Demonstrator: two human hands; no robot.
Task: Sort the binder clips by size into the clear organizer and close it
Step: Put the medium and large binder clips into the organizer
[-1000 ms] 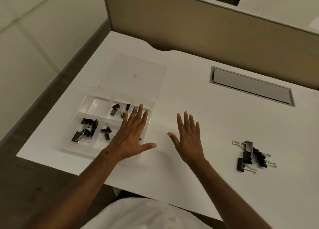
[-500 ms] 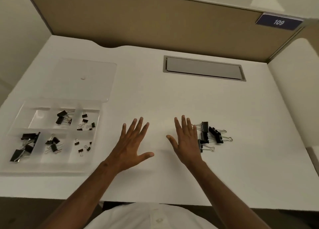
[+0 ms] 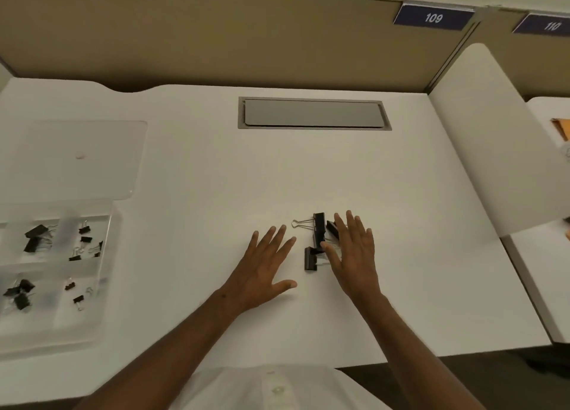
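Clips (image 3: 317,240) loose on desk (image 3: 197,199), between flat left hand (image 3: 262,270) and flat right hand (image 3: 354,255); fingers straight, nothing gripped.

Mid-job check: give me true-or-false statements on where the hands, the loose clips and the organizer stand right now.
1. The clear plastic organizer lies open, its lid flat behind it. True.
2. The right hand reaches over the loose pile of large black binder clips. True.
3. The left hand grips a clip. False: its fingers are spread and hold nothing.
4. The pile sits inside the organizer. False: it lies on the white desk, well right of the organizer.
5. The organizer's compartments are empty. False: several hold small black clips.
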